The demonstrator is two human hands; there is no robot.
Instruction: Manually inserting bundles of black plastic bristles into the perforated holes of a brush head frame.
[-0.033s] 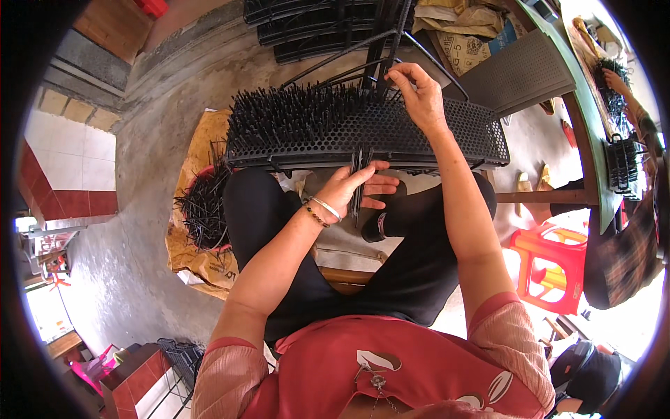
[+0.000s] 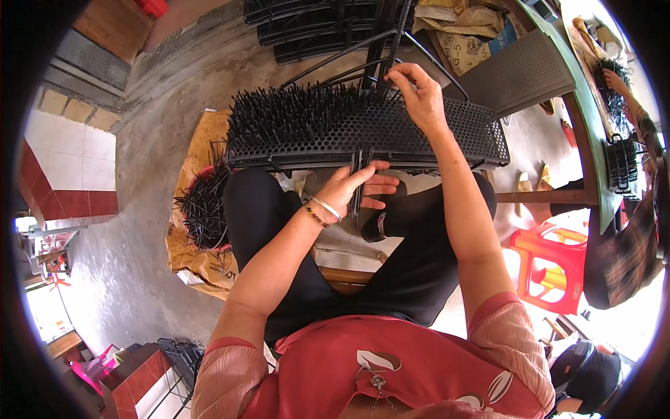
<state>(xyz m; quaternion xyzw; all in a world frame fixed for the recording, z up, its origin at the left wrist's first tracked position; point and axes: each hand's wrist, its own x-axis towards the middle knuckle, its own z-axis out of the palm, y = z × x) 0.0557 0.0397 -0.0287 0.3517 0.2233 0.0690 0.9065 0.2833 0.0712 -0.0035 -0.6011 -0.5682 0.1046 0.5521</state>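
In front of me a black perforated panel [image 2: 447, 124] lies across a metal frame, its left and middle part filled with upright thin black sticks [image 2: 293, 120]. Bare holes show along its front strip and right side. My left hand [image 2: 352, 187], palm up at the panel's near edge, grips a small bundle of black sticks [image 2: 358, 183] under its thumb, the other fingers spread behind. Over the panel's far edge my right hand [image 2: 421, 94] is raised, thumb and index finger pinched together. Whatever is in that pinch is lost against the dark frame behind.
Left of my knee, a red basin [image 2: 225, 248] heaped with loose black sticks [image 2: 201, 209] stands on a yellow sack [image 2: 183, 246]. Black racks [image 2: 314, 31] stand beyond the panel. To the right are a red stool [image 2: 551, 269], a green table [image 2: 593, 133] and another person's hand [image 2: 615, 82].
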